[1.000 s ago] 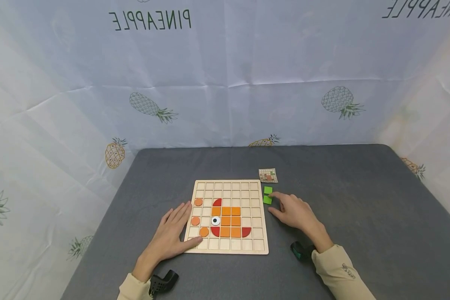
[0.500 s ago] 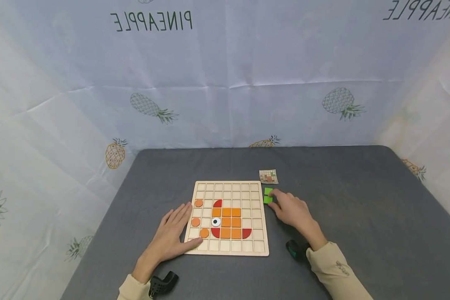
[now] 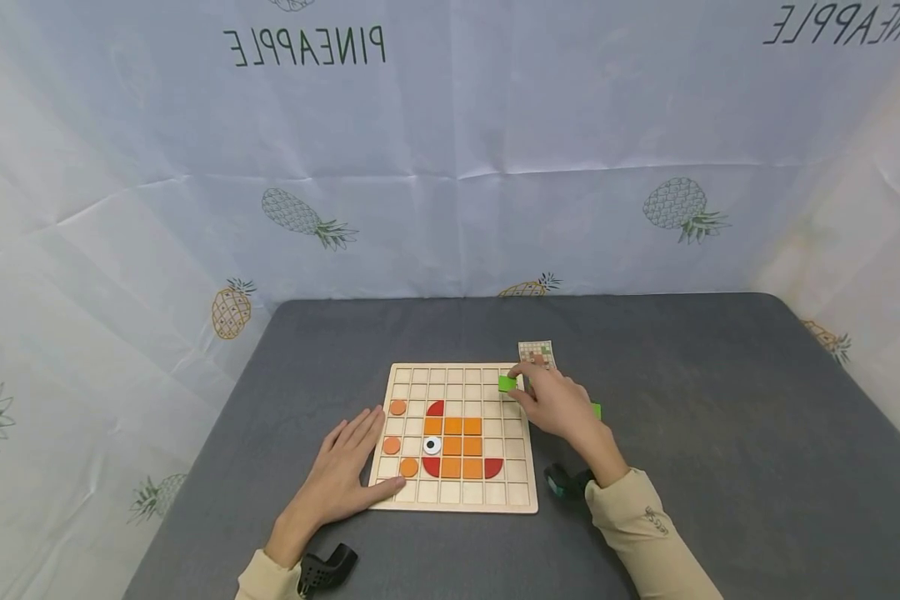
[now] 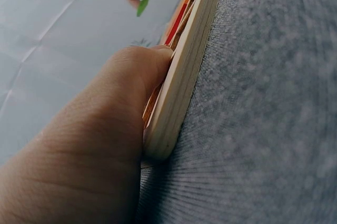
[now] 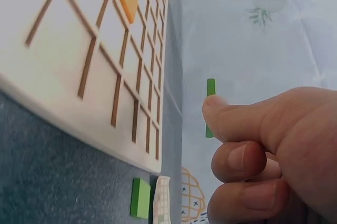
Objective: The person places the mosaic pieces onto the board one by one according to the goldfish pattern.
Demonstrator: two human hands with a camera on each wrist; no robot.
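Observation:
In the head view my left hand (image 3: 336, 475) lies spread at the left edge of the wooden grid board (image 3: 508, 493). Its thumb (image 4: 152, 60) rests over the board's near left corner. Above the board's far right part, my right hand (image 3: 562, 408) pinches a green square tile (image 3: 507, 383) between thumb and finger. The right wrist view shows this tile (image 5: 210, 84) edge-on and off the board. Another green tile (image 5: 140, 197) lies on the table beside the board. Orange square tiles (image 3: 462, 446), red quarter-round tiles (image 3: 492, 468) and a white eye tile (image 3: 432, 445) sit on the grid.
A small printed card (image 3: 534, 350), partly covered by my right hand, lies by the board's far right corner. Several orange round tiles (image 3: 392, 446) sit on the board's left side. Behind the dark table (image 3: 690, 400) hangs a pineapple-print cloth (image 3: 450, 150).
My right hand has taken hold of one green tile from beside the board and carried it left, over the board's far right part. My left hand has stayed still.

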